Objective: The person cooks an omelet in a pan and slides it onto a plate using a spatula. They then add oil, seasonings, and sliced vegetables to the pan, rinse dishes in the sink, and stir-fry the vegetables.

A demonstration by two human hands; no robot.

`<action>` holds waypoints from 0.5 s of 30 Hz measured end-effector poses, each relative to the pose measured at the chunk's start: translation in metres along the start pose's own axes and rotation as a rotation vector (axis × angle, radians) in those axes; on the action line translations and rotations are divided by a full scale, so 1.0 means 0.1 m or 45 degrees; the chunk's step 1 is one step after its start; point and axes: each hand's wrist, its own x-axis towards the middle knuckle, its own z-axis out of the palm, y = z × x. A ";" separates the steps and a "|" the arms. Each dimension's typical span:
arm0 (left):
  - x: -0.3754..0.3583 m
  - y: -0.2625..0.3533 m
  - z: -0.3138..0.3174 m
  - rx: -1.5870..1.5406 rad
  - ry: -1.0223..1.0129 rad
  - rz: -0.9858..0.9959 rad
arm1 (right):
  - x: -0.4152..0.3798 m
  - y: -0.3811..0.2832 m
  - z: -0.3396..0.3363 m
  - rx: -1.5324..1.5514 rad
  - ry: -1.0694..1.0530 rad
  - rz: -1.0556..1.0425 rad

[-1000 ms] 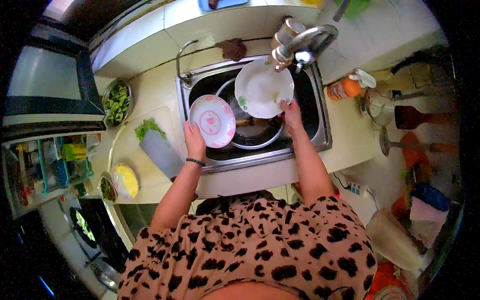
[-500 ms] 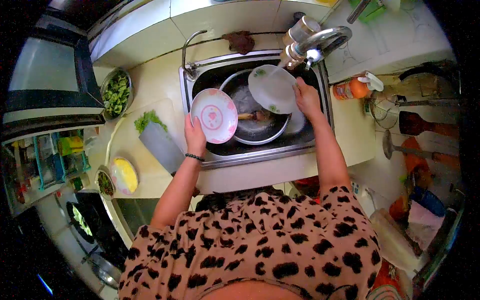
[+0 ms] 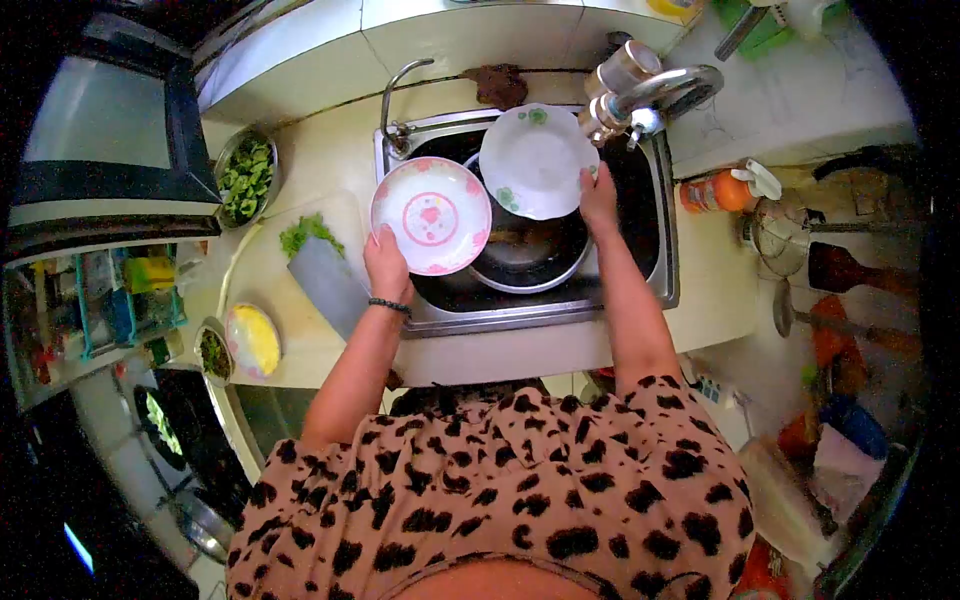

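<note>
My left hand (image 3: 387,265) grips the lower left rim of a white plate with pink flowers (image 3: 431,216), held up over the sink's left side. By its right rim, my right hand (image 3: 599,200) holds a white plate with green leaf marks (image 3: 538,162), its face turned up toward me. The two plates are side by side, their edges close together. Beneath them a round metal basin (image 3: 530,285) stands in the dark sink (image 3: 640,240), partly hidden by the plates. The large faucet (image 3: 668,90) is above and to the right of the green-marked plate.
Left of the sink, a cleaver (image 3: 325,285) lies on a cutting board beside chopped greens (image 3: 312,232). A bowl of cut green vegetables (image 3: 248,180) and a dish with yellow food (image 3: 254,340) stand farther left. An orange spray bottle (image 3: 717,190) is to the right.
The green-marked plate has moved left and away from the faucet, and its face now shows fully. The pink-flowered plate has come up slightly closer to me. The view has shifted a little.
</note>
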 end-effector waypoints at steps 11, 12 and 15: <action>0.23 -0.06 0.51 0.080 -0.335 -0.122 | -0.56 -0.18 0.22 0.565 -0.468 0.329; 0.20 -0.02 0.54 0.076 -0.361 -0.173 | -0.65 -0.20 0.21 0.669 -0.487 0.398; 0.15 0.02 0.67 0.154 -0.407 -0.125 | -0.80 -0.29 0.21 0.723 -0.467 0.461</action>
